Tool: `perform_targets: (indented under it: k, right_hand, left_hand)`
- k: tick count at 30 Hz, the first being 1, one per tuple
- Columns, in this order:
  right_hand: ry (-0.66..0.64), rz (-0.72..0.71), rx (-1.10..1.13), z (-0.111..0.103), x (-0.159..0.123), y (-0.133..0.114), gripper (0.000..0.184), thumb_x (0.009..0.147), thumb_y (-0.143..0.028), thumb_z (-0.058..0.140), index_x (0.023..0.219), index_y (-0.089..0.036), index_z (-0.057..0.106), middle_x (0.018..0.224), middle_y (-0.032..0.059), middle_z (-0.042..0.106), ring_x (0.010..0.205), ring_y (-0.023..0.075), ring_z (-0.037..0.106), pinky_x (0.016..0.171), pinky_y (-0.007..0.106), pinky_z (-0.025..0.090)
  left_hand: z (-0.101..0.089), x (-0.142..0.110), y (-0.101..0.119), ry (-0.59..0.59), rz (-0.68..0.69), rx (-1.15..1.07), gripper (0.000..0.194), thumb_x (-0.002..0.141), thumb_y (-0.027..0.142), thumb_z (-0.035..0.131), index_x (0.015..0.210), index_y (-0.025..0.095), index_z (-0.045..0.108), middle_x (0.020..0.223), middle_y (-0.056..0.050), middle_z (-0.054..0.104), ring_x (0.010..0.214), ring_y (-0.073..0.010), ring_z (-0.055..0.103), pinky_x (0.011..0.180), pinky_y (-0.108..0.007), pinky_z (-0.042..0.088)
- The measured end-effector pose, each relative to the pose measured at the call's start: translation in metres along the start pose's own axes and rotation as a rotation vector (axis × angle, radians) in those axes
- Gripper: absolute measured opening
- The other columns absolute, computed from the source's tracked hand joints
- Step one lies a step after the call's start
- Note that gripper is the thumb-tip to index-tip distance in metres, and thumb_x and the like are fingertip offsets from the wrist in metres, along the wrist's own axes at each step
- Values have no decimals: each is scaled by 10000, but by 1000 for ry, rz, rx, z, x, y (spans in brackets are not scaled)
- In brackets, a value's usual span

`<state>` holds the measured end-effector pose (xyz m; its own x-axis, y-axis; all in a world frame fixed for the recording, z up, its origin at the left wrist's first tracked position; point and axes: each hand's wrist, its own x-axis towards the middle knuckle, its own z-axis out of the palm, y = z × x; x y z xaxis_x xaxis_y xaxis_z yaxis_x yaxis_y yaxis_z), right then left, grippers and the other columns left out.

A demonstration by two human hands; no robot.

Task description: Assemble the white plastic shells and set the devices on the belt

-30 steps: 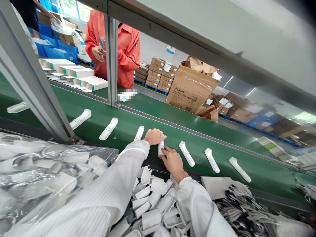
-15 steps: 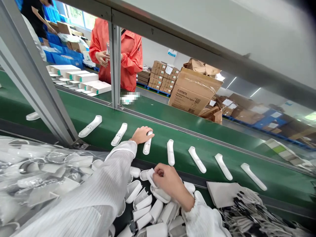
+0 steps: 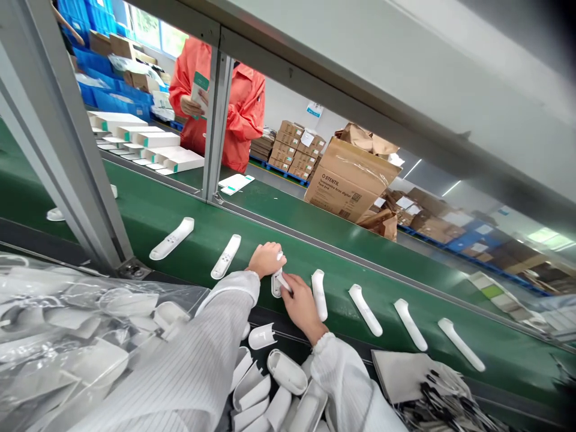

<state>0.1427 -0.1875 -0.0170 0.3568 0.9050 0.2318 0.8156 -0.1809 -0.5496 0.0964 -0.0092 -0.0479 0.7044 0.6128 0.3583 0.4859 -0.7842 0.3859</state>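
– Two bare hands on one white plastic handset shell (image 3: 275, 291), so what does the thing actually look like?

– Long, slim and glossy, rounded off at the near end, with a rim around some greyish detail that's too small to make out. A lot of it is covered by the hands tbh.

– And the fingers?

– Left hand (image 3: 266, 260): fingers bent over the shell's far end, closed around it, a bit of white poking out past the fingertips. Right hand (image 3: 302, 302): fingers pinched on a small white strip-like piece (image 3: 284, 281), tilted against or just above the shell's near half. Can't tell if those two touch.

– Where's the shell, then?

– Over the green conveyor belt (image 3: 339, 295), between a spotted white shell (image 3: 226, 257) on the left and a smooth one with a bent head (image 3: 318, 295) on the right. Can't say if it's resting on the belt or lifted slightly. Loose white covers (image 3: 288, 371) are heaped just below the hands.
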Motion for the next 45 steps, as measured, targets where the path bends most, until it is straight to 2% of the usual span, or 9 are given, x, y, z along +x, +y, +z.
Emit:
perform_targets:
  k: [9, 14, 19, 25, 29, 33, 36, 41, 45]
  right_hand:
    - [-167, -56, -170, -12, -25, 8, 450, 909, -172, 547, 1358, -175, 581, 1435, 83, 539, 1307, 219, 514, 1123, 337, 391]
    - [-151, 2, -375, -19, -22, 20, 419, 958, -278, 556, 1374, -319, 551, 1439, -24, 537, 1286, 246, 522, 1042, 397, 463]
    - [-129, 31, -498, -31, -26, 0, 373, 949, -249, 560, 1319, -277, 605, 1461, 30, 519, 1273, 303, 493, 996, 445, 460]
    - [-399, -410, -137, -27, -33, -54, 265, 947, -239, 566, 1187, -265, 677, 1186, 10, 689, 1052, 178, 586, 954, 279, 450]
    - [-494, -455, -214, -12, -28, -64, 127, 897, -182, 600, 942, -215, 714, 962, 31, 709, 923, 188, 607, 844, 285, 455]
    - [-464, -325, -49, -13, -17, -52, 130, 864, -155, 569, 922, -214, 670, 818, -9, 670, 750, 148, 606, 690, 239, 443]
    - [-314, -208, 91, -19, -4, -39, 336, 822, -80, 491, 1082, -224, 647, 812, -25, 659, 685, 135, 584, 669, 235, 453]
    - [24, -71, 104, -8, 18, -22, 492, 825, -39, 414, 1206, -195, 681, 1102, 88, 665, 950, 185, 641, 893, 317, 505]
    - [-33, -125, -39, 6, 11, -22, 445, 884, -103, 461, 1273, -194, 655, 1315, 132, 606, 1129, 231, 630, 1002, 344, 488]
  left_hand:
    - [16, 3, 20, 45, -14, -47, 167, 837, 299, 550, 961, 202, 605, 987, -89, 671, 981, -277, 589, 846, -406, 421]
    - [23, 4, 33, 38, -55, -32, 163, 846, 308, 551, 931, 188, 621, 980, -104, 661, 987, -278, 585, 833, -388, 431]
    - [0, 9, 41, -100, 129, 61, 289, 922, 411, 470, 978, 203, 663, 1048, -109, 661, 1057, -287, 556, 860, -410, 429]
    - [-52, 12, -17, -61, 224, 180, 329, 923, 428, 467, 1105, 226, 653, 1142, -101, 631, 1119, -285, 518, 921, -418, 404]
    - [-53, -3, -58, -176, 220, 132, 212, 885, 340, 512, 990, 231, 660, 1053, -68, 629, 1027, -238, 560, 885, -351, 440]
    - [-39, -11, -59, -107, 98, 31, 167, 856, 272, 514, 971, 235, 631, 1007, -42, 625, 1006, -217, 570, 921, -332, 437]
    - [-34, -9, -49, -98, 30, -45, 151, 845, 267, 515, 959, 241, 610, 998, -28, 634, 1003, -213, 577, 897, -324, 448]
    - [-26, -5, -39, -64, -66, -71, 152, 891, 299, 458, 886, 229, 592, 967, -37, 639, 979, -212, 590, 848, -321, 461]
    - [-18, -5, -31, -29, -127, -51, 154, 895, 299, 465, 903, 223, 598, 976, -48, 639, 999, -216, 591, 850, -322, 465]
